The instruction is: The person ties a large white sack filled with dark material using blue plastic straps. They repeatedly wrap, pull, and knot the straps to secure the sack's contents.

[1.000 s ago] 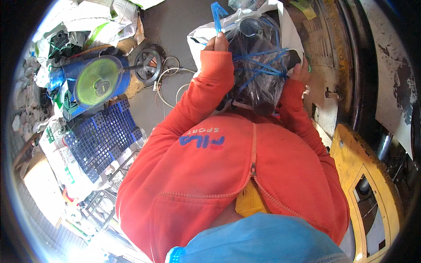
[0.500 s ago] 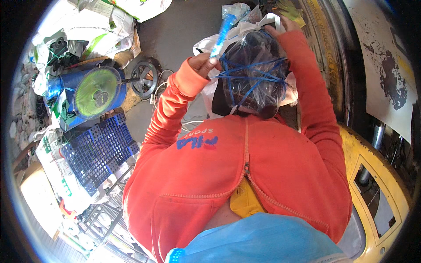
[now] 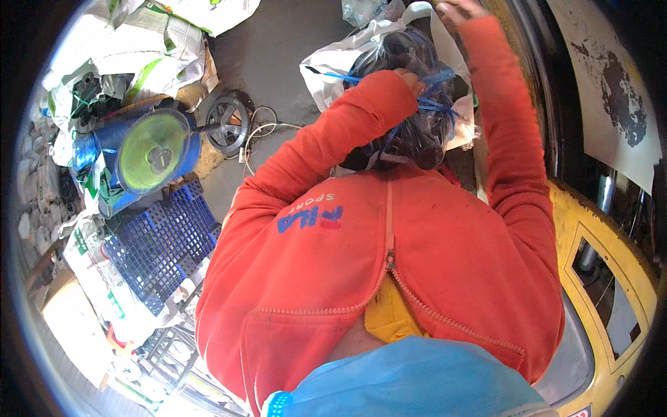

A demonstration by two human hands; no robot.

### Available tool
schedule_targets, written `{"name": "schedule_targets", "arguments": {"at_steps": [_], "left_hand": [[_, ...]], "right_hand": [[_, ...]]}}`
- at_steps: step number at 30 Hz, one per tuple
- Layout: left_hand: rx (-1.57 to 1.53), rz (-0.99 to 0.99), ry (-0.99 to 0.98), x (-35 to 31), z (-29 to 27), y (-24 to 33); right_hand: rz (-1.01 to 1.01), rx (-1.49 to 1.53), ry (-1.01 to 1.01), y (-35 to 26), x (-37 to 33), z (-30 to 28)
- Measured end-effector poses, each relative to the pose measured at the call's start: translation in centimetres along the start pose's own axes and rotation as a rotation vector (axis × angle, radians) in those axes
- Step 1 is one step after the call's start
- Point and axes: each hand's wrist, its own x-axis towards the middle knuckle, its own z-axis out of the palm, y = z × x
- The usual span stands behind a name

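Note:
A dark bundle in clear plastic lies in front of my chest, crossed by several blue straps. Only part of my left hand shows beyond its orange cuff. It is over the bundle with the fingers curled, and a blue strap emerges beside them. At the top edge, my right hand is just past the bundle's far right side, fingers apart and holding nothing that I can see; part of it is cut off by the frame. A white plastic sack is spread around and under the bundle.
To the left are a green fan, a black round base with a pale cable, and a blue plastic grid. White sacks are piled at the far left. A yellow metal frame borders my right side.
My left hand has swung right across the bundle, carrying the blue strap from its left side. My right hand has lifted off the sack's edge and moved farther away.

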Motion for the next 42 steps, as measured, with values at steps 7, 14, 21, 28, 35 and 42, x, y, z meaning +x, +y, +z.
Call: {"name": "schedule_targets", "arguments": {"at_steps": [7,14,21,28,35,42], "left_hand": [[-0.174,-0.198,-0.091,1.0,-1.1,-0.4],[-0.385,-0.021,0.056,0.3,-4.3,-1.2],[-0.983,-0.556,0.373,-4.2,-8.1,-2.1],[-1.373,-0.507,0.589,-4.6,-9.3,-4.4],[-1.545,-0.388,0.397,-4.1,-10.1,-7.6],[-1.468,-0.343,0.097,-5.6,-11.4,-9.7]], "right_hand": [[-0.001,-0.157,-0.260,-6.9,-7.1,-1.2],[0.092,-0.087,-0.162,-7.1,-7.5,-0.7],[0.439,-0.186,0.257,-5.5,-10.1,-3.8],[0.631,-0.083,0.502,1.2,-21.8,3.9],[0.803,-0.123,0.515,3.2,-20.6,4.6],[0.908,0.550,0.711,-0.4,-17.8,4.0]]}}
